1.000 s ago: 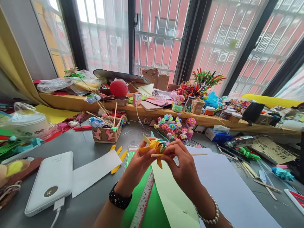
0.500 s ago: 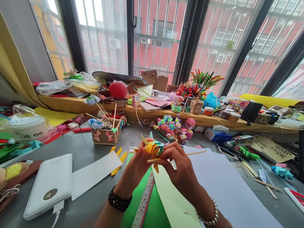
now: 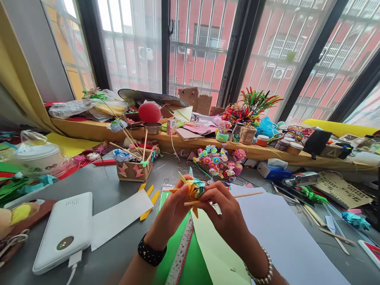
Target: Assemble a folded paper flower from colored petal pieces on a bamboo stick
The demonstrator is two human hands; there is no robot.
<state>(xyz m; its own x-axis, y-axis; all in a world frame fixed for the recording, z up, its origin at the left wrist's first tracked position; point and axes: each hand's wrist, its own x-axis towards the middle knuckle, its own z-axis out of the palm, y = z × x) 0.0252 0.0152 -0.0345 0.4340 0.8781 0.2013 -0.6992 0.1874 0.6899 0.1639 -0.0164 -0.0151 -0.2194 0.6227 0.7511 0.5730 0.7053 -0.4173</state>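
A folded paper flower [image 3: 194, 189] in yellow and pale blue is held between both hands, above the green board. My left hand [image 3: 173, 206] grips it from the left, thumb pressed on the yellow folds. My right hand [image 3: 224, 208] pinches the blue side, and a thin wooden stick [image 3: 249, 194] runs through its grip, one end sticking out under the flower and the other to the right. Below the hands lie a patterned ruler [image 3: 181, 251], a pale green sheet [image 3: 212, 241] and a large white sheet [image 3: 276, 233]. Yellow folded strips [image 3: 147, 209] lie left of the hands.
On the left are a white power bank [image 3: 67, 229] with its cable and a blank paper strip [image 3: 121, 221]. A cardboard box [image 3: 135, 170] holding sticks stands behind, beside yarn flowers [image 3: 218, 160]. Sticks and a plastic bottle [image 3: 299, 179] lie to the right. A cluttered sill runs behind.
The left thumb has shifted further over the yellow folds, covering more of them. The whole view has moved slightly, and both hands still hold the flower.
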